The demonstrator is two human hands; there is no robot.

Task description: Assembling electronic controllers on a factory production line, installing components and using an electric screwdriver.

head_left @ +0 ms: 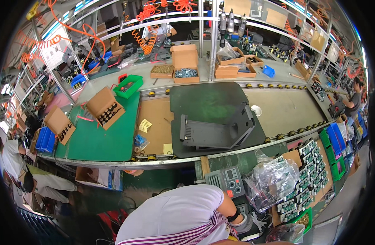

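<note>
My left arm reaches in from the lower edge in a white sleeve with purple stripes, a black band at the wrist. My gloved left hand (243, 225) is low in the view, beside white cables or strips (259, 222); its fingers are mostly hidden, so I cannot tell whether it holds anything. My right hand does not show. Nearby stand a grey control box (225, 182) with knobs and a clear plastic bag (273, 179) of parts. To their right, rows of green circuit boards (310, 175) lie on cardboard. A green bin (305, 220) contains small brass-coloured pieces.
A dark grey metal housing (216, 132) lies on a black board (195, 96) on the roller line. Open cardboard boxes (106, 109) of black round parts sit on a green mat (101, 143). Farther back are a green tray (128, 86) and hanging screwdrivers (231, 22). Other people work nearby.
</note>
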